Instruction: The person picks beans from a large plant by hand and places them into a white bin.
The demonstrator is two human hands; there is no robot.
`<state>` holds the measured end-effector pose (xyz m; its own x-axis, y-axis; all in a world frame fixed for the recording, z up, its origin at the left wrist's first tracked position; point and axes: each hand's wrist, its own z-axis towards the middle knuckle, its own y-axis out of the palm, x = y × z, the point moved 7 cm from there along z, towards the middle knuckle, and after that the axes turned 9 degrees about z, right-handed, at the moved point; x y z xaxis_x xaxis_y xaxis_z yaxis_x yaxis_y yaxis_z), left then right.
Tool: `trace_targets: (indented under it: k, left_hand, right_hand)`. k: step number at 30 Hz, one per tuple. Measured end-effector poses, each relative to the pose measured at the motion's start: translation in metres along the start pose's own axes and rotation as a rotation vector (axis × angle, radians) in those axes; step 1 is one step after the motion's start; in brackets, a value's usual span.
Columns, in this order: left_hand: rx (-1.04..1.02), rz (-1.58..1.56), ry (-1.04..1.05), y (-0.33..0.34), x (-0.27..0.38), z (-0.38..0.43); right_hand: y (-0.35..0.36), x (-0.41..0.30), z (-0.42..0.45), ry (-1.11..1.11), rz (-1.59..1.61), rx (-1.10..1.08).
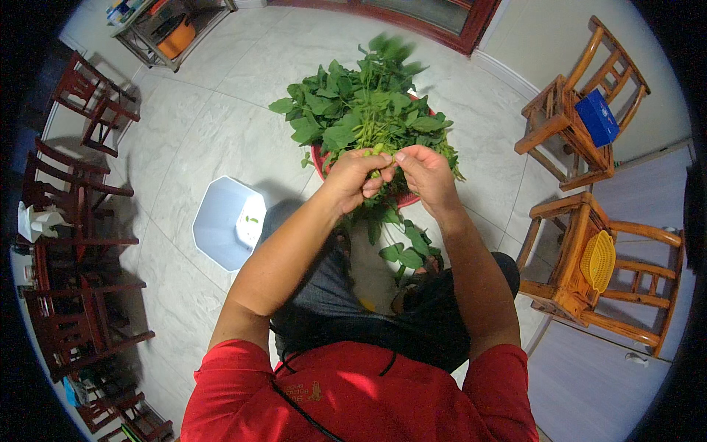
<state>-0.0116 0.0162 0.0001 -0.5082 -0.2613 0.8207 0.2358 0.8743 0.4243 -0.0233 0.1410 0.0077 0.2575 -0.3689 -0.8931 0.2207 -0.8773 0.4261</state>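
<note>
A heap of leafy green bean plants (326, 105), likely soybean, lies before me over a red basket (410, 200). Above its near edge, my left hand (358, 179) grips several green pods (378, 148); some show between its fingers. Close against it, my right hand (428, 174) has thumb and forefinger pinched on a thin green stem or pod tip, largely covered by the fingers. To the left stands a white plastic bin (221, 221) with angled sides. A few green pods (251, 220) lie at its bottom.
Loose leafy sprigs (409, 254) hang near my feet. Wooden chairs stand to the right, one with a blue box (596, 117), another with a yellow plastic basket (598, 261). Dark wooden chairs (94, 99) line the left. An orange pot (175, 37) sits on a shelf at the back.
</note>
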Motion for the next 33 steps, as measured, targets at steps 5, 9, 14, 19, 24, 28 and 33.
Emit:
trace_targets:
  k: [5, 9, 14, 19, 24, 28, 33]
  left_hand:
    - [0.0, -0.018, -0.012, 0.001, 0.0, 0.0]
    - [0.087, 0.136, 0.008, -0.003, 0.0, 0.001]
    - [0.193, 0.488, 0.047, -0.003, 0.001, 0.002]
    - [0.248, 0.66, 0.164, -0.007, -0.011, 0.01]
    - [0.247, 0.82, 0.235, -0.006, -0.015, 0.013]
    - [0.265, 0.736, 0.261, -0.003, -0.008, 0.007]
    - [0.214, 0.538, 0.156, 0.006, 0.001, 0.003]
  right_hand:
    - [-0.001, 0.003, -0.001, 0.036, 0.011, 0.023]
    - [-0.006, 0.015, 0.001, 0.07, -0.026, 0.093]
    - [-0.01, 0.026, 0.0, 0.104, -0.004, 0.193]
    - [-0.014, 0.041, 0.005, 0.104, -0.083, 0.266]
    - [-0.018, 0.048, 0.008, 0.158, -0.16, 0.285]
    - [-0.009, 0.033, 0.001, 0.252, -0.065, 0.249]
    - [-0.014, 0.028, 0.001, 0.255, 0.075, 0.237]
